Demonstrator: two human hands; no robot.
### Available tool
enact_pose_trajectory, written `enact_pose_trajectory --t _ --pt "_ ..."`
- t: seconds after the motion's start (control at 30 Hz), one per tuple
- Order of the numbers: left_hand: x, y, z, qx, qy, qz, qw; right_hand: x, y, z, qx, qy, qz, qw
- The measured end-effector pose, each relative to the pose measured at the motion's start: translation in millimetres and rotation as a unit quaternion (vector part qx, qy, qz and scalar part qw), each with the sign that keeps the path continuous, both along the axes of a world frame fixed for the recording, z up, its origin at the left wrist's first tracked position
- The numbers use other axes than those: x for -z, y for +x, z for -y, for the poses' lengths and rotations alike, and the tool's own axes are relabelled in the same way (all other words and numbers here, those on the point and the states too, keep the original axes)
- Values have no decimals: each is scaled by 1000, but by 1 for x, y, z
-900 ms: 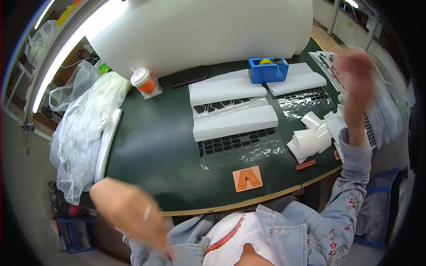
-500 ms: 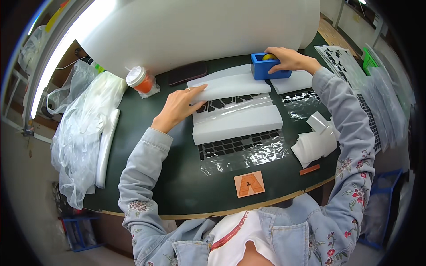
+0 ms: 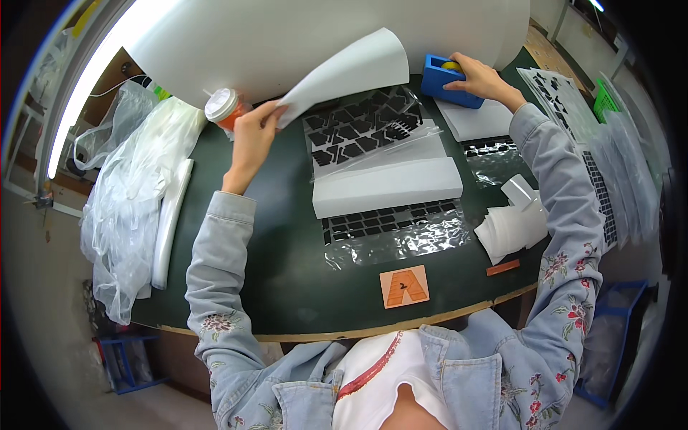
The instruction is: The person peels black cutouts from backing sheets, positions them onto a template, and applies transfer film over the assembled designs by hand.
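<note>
A white sheet (image 3: 358,68) is pinched at its left corner by my left hand (image 3: 252,135), which is closed on it. The sheet curves up and away from the table. Beneath and in front of it lies clear film with black angular pieces (image 3: 358,129). My right hand (image 3: 481,77) grips a blue tape dispenser (image 3: 448,84) with a yellow core, at the far right of the work. Nearer to me, another white sheet (image 3: 387,188) lies over clear film with rows of black key-shaped pieces (image 3: 390,222).
An orange drink cup (image 3: 228,107) with a white lid stands close to my left hand. Plastic bags (image 3: 132,208) heap at the left. Crumpled white liner (image 3: 512,233), a brown strip (image 3: 503,268) and an orange card (image 3: 403,287) lie nearer me. A large white roll (image 3: 308,43) spans the back.
My left hand has moved left and lifted the white sheet, baring more black pieces on the film. My right hand and the tape dispenser have shifted slightly right and away.
</note>
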State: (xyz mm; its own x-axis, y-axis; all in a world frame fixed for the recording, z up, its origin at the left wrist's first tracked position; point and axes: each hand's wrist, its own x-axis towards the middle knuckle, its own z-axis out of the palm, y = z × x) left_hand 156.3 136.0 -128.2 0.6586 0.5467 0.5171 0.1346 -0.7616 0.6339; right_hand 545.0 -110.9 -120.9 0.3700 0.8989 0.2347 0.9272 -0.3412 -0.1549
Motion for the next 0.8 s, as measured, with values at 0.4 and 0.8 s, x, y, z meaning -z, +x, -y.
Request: enact_pose_trajectory --t 0.4,0.8 --pt "-36 -33 27 -65 141 26 988 -32 -101 3 -102 92 -57 989" --pt "-69 -257 131 -292 358 -20 887 9 -148 37 -329 13 26 944"
